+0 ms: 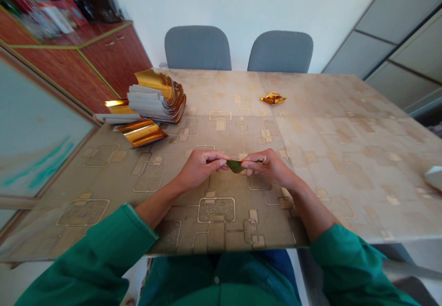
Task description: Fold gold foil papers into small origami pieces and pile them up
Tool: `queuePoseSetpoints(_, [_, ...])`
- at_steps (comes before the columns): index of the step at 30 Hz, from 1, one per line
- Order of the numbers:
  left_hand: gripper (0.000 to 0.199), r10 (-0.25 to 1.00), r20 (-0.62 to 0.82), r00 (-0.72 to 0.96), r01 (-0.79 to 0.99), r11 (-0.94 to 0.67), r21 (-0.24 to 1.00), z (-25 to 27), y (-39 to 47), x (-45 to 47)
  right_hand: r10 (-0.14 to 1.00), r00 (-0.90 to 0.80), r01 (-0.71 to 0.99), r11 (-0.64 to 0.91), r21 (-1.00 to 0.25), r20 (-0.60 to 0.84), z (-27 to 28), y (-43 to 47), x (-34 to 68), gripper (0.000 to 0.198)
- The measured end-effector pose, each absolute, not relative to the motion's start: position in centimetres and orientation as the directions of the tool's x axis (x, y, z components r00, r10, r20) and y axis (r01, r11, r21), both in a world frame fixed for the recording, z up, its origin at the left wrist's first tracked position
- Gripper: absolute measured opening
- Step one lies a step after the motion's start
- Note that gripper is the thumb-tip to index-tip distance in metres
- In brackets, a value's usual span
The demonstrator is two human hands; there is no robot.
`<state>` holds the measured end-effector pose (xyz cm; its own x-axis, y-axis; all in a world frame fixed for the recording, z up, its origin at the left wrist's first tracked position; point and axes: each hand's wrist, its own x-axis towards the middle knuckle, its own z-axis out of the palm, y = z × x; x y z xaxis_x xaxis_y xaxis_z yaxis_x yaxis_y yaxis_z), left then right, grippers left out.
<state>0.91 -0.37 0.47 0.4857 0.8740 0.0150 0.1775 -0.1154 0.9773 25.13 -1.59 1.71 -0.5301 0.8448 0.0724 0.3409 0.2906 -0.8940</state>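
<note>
Between my two hands is a small folded piece of gold foil paper, its shiny face dark with a green reflection. My left hand pinches its left end between thumb and fingers. At the other end, my right hand pinches it the same way. Both hands are just above the patterned tablecloth, near the front edge. A folded gold foil piece, boat-like with pointed ends, lies farther back to the right. To the left sits a thick, bent stack of gold foil sheets with pale undersides, and a loose curled foil sheet lies in front of it.
The table wears a beige patterned cloth. Two grey chairs stand behind it against the wall. A reddish wooden cabinet with bags and bottles is at back left. A white object is at the right edge.
</note>
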Motion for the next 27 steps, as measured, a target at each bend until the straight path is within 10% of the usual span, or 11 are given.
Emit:
queuePoseSetpoints(8, [0.032, 0.926, -0.072, 0.371, 0.009, 0.074, 0.997, -0.3, -0.7, 2.0, 0.897, -0.430, 0.246, 0.227, -0.942, 0.104, -0.1, -1.6, 24.3, 0.034])
queuePoseSetpoints(27, [0.013, 0.936, 0.126, 0.328, 0.174, -0.191, 0.966, -0.2, -1.4, 2.5, 0.863, -0.470, 0.366, 0.383, -0.848, 0.187, 0.5, -1.5, 24.3, 0.021])
